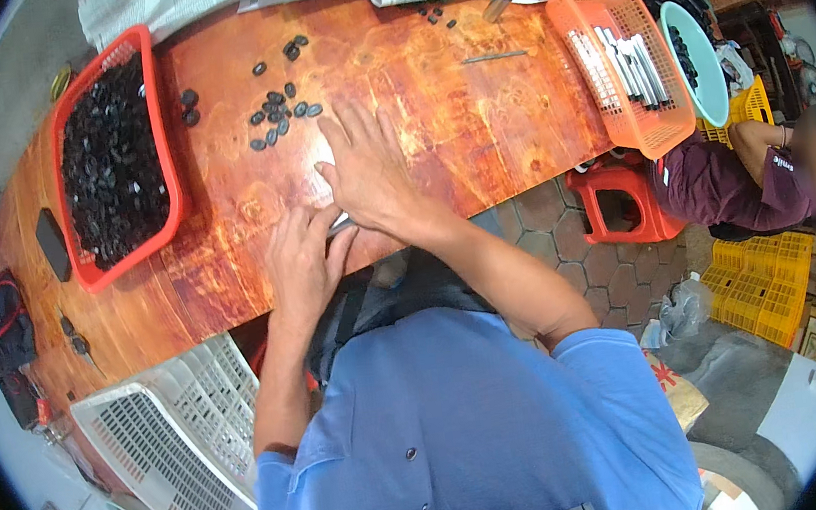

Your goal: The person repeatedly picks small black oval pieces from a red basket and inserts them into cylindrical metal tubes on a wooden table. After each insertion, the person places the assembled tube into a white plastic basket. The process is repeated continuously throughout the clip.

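An orange wooden table (474,127) was seen above a paved floor. Two orange baskets (622,59) were counted. The right hand (374,173) lay flat, open; the left hand (303,262) was curled on a small grey piece (341,225) at six o'clock of the loose black caps (279,113).

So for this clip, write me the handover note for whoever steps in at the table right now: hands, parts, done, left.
Left hand: at the table's near edge, fingers curled on a small grey metal piece; grip unclear.
Right hand: flat, palm down, fingers spread just below the loose black caps.
Red basket at left is full of black caps. Orange basket at right holds grey metal rods.
Done: a few caps laid out; rods in the orange basket.
Left: red basket heaped high.
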{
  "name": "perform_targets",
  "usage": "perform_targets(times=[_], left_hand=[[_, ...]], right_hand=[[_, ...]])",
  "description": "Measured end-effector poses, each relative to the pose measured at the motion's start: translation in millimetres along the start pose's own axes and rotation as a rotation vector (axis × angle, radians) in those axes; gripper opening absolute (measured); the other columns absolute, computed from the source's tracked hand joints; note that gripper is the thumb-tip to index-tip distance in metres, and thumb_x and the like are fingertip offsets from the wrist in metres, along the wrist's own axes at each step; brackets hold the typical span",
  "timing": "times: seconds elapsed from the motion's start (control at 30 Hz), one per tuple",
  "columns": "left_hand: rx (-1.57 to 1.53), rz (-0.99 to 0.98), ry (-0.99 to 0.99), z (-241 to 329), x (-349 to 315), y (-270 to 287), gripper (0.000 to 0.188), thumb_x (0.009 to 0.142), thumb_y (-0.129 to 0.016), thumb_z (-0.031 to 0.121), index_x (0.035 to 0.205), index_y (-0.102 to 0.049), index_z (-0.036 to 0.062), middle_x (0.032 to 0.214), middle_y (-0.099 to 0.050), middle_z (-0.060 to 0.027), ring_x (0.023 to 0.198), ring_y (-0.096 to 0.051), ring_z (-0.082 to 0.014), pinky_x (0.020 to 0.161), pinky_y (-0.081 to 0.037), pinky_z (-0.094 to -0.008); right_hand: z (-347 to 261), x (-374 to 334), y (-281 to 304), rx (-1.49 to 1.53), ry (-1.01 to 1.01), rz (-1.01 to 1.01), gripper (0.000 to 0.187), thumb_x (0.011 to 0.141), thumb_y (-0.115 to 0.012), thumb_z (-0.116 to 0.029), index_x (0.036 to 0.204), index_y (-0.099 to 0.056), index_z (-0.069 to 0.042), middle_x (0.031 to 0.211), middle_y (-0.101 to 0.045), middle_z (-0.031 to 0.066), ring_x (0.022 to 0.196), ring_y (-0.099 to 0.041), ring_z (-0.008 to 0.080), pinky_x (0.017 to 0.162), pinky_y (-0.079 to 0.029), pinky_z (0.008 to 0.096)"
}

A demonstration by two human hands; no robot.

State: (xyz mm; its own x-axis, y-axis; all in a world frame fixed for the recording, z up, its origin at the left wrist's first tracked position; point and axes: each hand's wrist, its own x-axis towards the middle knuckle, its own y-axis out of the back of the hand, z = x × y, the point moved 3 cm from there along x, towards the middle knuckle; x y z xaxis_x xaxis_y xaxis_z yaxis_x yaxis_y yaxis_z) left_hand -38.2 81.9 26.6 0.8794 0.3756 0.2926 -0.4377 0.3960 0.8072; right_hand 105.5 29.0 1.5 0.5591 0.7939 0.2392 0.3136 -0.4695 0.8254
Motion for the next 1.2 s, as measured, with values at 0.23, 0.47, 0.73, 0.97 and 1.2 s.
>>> perform_targets(times=[0.23, 0.47, 0.73, 0.97, 1.2], left_hand=[[0.025, 0.060, 0.004, 13, -8, -5, 0.033, 0.083, -0.077, 0.015, 0.113, -0.068, 0.0039, 0.097, -0.065, -0.0123, 0.092, -0.063, -0.0316, 0.079, -0.050, -0.0409], [-1.202, 0.023, 0.800, -6, -8, 5, 0.038, 0.109, -0.048, 0.033, 0.120, -0.065, 0.0007, 0.096, -0.068, -0.0092, 0.079, -0.065, -0.0140, 0.068, -0.055, -0.0301], [-1.593, 0.057, 0.778, 3, -10, 5, 0.048, 0.109, -0.047, 0.040, 0.129, -0.056, -0.0027, 0.083, -0.062, -0.0050, 0.063, -0.057, -0.0123, 0.056, -0.046, -0.0252], [-1.553, 0.040, 0.760, 10, -13, 1, 0.040, 0.107, -0.053, 0.038, 0.116, -0.058, -0.0008, 0.077, -0.060, -0.0036, 0.057, -0.054, -0.0104, 0.051, -0.043, -0.0232], [-1.532, 0.068, 0.808, 16, -10, -5, 0.040, 0.109, -0.048, 0.040, 0.112, -0.058, 0.0014, 0.075, -0.059, -0.0031, 0.056, -0.053, -0.0106, 0.050, -0.042, -0.0235]], right_hand=[[29, -9, 2, 0.464, -0.041, 0.122, 0.031, 0.094, -0.064, -0.019, 0.119, -0.065, -0.001, 0.132, -0.058, 0.0169, 0.130, -0.049, 0.0346, 0.112, -0.037, 0.0437], [54, -20, 25, 0.609, -0.206, 0.220, 0.025, 0.100, -0.057, -0.019, 0.108, -0.066, 0.002, 0.110, -0.065, 0.0163, 0.108, -0.060, 0.0323, 0.097, -0.046, 0.0406], [44, -17, 26, 0.502, -0.089, 0.221, 0.019, 0.097, -0.060, -0.016, 0.102, -0.065, 0.002, 0.106, -0.065, 0.0152, 0.102, -0.059, 0.0341, 0.091, -0.046, 0.0417], [40, -18, 30, 0.466, -0.076, 0.218, 0.018, 0.096, -0.061, -0.016, 0.099, -0.066, 0.002, 0.101, -0.066, 0.0150, 0.100, -0.059, 0.0342, 0.090, -0.046, 0.0417], [41, -18, 30, 0.459, -0.064, 0.216, 0.019, 0.096, -0.062, -0.017, 0.097, -0.066, 0.001, 0.098, -0.066, 0.0149, 0.099, -0.059, 0.0339, 0.089, -0.046, 0.0420]])
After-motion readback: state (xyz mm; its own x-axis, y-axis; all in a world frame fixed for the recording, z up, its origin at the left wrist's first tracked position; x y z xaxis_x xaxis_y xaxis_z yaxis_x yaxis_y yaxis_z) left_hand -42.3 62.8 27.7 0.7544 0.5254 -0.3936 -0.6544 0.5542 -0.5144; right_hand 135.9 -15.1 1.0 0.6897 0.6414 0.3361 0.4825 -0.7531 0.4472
